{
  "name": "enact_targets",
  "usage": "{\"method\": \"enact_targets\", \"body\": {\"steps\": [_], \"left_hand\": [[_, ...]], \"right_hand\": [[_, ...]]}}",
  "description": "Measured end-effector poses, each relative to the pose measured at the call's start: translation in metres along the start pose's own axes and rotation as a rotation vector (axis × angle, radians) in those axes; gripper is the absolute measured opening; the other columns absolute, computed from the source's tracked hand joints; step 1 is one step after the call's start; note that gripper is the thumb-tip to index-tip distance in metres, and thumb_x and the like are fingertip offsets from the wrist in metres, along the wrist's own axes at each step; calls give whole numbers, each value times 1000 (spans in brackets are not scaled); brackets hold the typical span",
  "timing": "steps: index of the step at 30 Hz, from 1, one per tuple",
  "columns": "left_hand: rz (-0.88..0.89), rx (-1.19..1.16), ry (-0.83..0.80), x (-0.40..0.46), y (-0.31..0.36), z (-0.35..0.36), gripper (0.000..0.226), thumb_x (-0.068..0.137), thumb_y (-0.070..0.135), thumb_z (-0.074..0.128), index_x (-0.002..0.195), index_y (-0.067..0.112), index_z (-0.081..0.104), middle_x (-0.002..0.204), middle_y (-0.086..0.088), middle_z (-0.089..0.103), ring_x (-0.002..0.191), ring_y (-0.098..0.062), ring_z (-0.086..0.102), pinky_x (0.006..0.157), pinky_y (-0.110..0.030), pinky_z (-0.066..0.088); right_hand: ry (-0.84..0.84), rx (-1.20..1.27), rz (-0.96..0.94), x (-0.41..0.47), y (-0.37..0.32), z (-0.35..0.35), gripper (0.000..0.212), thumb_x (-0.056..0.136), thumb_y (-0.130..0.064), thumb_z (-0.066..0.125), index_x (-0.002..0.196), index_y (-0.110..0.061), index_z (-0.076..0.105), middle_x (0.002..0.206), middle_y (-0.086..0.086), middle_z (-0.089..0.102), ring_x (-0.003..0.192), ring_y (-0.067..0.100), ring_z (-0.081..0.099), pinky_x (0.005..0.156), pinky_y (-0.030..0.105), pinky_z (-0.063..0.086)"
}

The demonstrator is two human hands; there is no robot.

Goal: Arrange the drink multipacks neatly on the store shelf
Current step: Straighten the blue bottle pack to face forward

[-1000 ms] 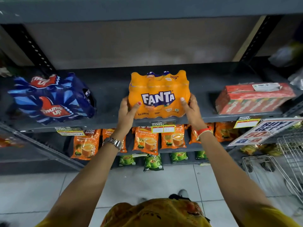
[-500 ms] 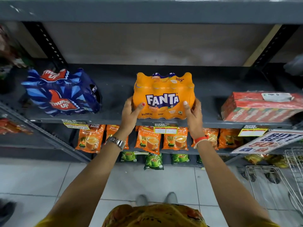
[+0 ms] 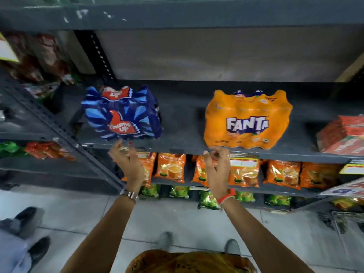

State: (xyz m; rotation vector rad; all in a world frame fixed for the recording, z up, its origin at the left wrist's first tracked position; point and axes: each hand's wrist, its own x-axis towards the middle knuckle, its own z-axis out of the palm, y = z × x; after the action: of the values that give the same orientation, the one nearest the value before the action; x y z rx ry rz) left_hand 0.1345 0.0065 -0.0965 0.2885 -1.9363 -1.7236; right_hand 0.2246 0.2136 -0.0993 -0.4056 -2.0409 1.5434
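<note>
An orange Fanta multipack (image 3: pixel 247 120) stands upright on the dark grey shelf (image 3: pixel 183 123), right of centre, with nothing touching it. A blue Thums Up multipack (image 3: pixel 122 113) sits tilted on the same shelf to the left. My left hand (image 3: pixel 128 164) hovers just below the blue pack's front edge, fingers loosely spread and empty. My right hand (image 3: pixel 216 164) hangs in front of the shelf lip under the Fanta pack's left corner, fingers curled loosely, holding nothing. A red multipack (image 3: pixel 342 134) lies at the shelf's right end.
Orange tea pouches (image 3: pixel 244 172) and green packets (image 3: pixel 208 200) fill the lower shelves. A slotted upright (image 3: pixel 98 54) stands at the back left. Another person's shoes (image 3: pixel 25 219) are on the tiled floor at lower left. A wire basket (image 3: pixel 348 223) sits at lower right.
Both hands have let go of the Fanta pack and moved left and down. My view has swung left, so the packs now appear further right.
</note>
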Motion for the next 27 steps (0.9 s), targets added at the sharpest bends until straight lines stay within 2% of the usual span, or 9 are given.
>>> {"method": "enact_targets", "body": {"steps": [2,6,9,12,14,16,18,20,27], "left_hand": [[39,-20,-10,38,-4,-26,37,90,20,51,123,10,39,113,-14,39,98,-19,48,87,-35,45],[23,-38,-198,109,-3,-60,52,93,17,50,136,0,28,141,-21,36,125,-27,41,96,-14,42],[-93,-33,-449,143,-5,-67,63,92,31,51,143,10,21,149,-13,33,134,-25,38,110,-36,37],[-183,63,-550,162,-8,-67,76,90,41,51,147,13,10,155,-8,21,139,-22,29,115,-42,28],[-223,89,-577,170,-11,-67,82,88,44,51,148,13,4,157,-7,16,142,-22,24,117,-43,24],[-218,72,-609,174,-13,-67,79,89,43,51,147,13,7,155,-7,21,139,-22,29,114,-39,31],[-177,18,-657,173,-11,-68,62,93,34,47,144,13,18,142,-5,41,122,-16,49,94,-21,49],[-133,-9,-689,174,-7,-69,50,94,30,46,138,14,27,128,-3,51,106,-7,57,75,-10,52],[-77,-55,-739,172,-3,-74,41,94,25,48,131,12,35,119,-2,57,103,-8,60,73,-14,53]], "right_hand": [[-73,6,-77,4,-18,40,14,90,-30,56,101,-20,55,96,6,52,92,21,54,82,32,45],[-227,55,-56,36,-42,113,34,87,-30,64,116,-21,49,118,8,54,112,17,54,96,28,46],[-316,64,76,60,-55,145,60,77,-53,66,122,-19,46,129,10,54,121,20,54,103,37,46],[-322,32,111,68,-62,160,43,74,-56,67,99,-25,51,117,13,61,110,23,61,94,43,52],[-288,31,144,65,-64,165,38,80,-46,67,100,-18,51,115,13,61,107,23,61,91,39,52],[-270,-11,139,62,-66,166,44,83,-43,65,106,-10,50,116,13,61,107,22,60,87,34,51],[-266,-53,138,58,-67,167,45,83,-45,64,107,-11,46,119,13,59,108,22,59,87,34,52],[-244,-94,127,51,-70,168,43,84,-46,62,107,-16,43,121,11,57,109,21,58,88,34,53],[-212,-118,142,42,-73,164,42,84,-53,57,107,-21,41,121,11,55,112,24,58,93,46,55]]}}
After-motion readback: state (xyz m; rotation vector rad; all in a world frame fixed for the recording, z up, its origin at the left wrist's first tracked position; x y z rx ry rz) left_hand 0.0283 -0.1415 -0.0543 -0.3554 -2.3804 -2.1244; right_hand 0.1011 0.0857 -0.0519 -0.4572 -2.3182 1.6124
